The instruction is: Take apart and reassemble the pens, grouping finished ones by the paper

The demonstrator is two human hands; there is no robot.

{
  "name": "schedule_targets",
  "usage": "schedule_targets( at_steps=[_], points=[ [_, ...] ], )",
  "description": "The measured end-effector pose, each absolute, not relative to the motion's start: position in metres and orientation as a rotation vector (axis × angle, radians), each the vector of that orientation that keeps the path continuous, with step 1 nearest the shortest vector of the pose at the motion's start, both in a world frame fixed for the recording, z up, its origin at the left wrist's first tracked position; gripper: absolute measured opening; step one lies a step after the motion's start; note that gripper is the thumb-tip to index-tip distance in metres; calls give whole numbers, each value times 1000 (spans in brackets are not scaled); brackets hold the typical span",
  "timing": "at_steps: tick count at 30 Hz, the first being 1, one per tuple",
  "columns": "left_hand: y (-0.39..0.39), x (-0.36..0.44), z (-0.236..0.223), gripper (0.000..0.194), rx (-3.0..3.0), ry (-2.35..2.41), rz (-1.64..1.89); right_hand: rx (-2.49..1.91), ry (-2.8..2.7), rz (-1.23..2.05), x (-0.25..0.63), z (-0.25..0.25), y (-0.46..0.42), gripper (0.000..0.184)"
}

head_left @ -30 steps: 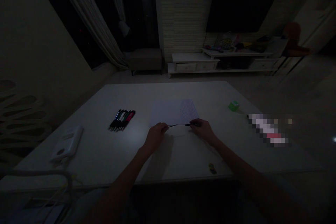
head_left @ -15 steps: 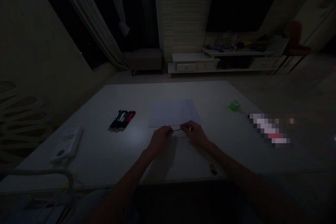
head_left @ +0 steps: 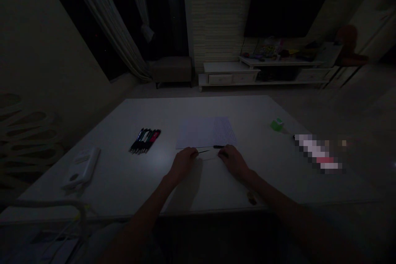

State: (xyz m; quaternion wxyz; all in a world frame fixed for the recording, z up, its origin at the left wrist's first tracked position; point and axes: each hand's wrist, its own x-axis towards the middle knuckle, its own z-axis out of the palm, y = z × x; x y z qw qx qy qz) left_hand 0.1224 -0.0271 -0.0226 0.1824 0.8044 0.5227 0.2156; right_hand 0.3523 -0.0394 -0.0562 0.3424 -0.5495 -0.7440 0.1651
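My left hand (head_left: pixel 185 164) is closed in a pinch on a thin dark pen-like stick (head_left: pixel 203 152), whose narrow end points right. A short gap separates it from my right hand (head_left: pixel 234 161), whose fingers are curled together. From the far side of that hand juts a short black piece like a pen cap or barrel (head_left: pixel 218 147); its other end is hidden by the fingers. Just beyond both hands lies a sheet of paper (head_left: pixel 194 131), with handwriting on its right part. The light is dim, so fine details are lost.
A row of several pens (head_left: pixel 144 141) lies left on the white table (head_left: pixel 148 192). A white power strip or box (head_left: pixel 82 168) sits further left. To the right are a small green object (head_left: pixel 276 124) and a blurred-out item (head_left: pixel 318 152). A small dark item (head_left: pixel 251 198) lies near the front edge.
My hands have moved apart. The dark stick that spanned both now ends free in my left hand, and a black piece shows at my right hand. The camera has shifted slightly.
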Motion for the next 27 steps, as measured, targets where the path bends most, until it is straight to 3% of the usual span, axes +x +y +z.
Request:
schedule_targets(
  at_steps=[11, 27],
  points=[
    [-38, 135, -25, 19, 2268, 1390, 549, -1274, -1846, 429, 343, -41, -43, 19],
    [-49, 138, -26, 21, 2252, 1197, 573, -1207, -2130, 513, 350, -32, -61, 6]
  ],
)
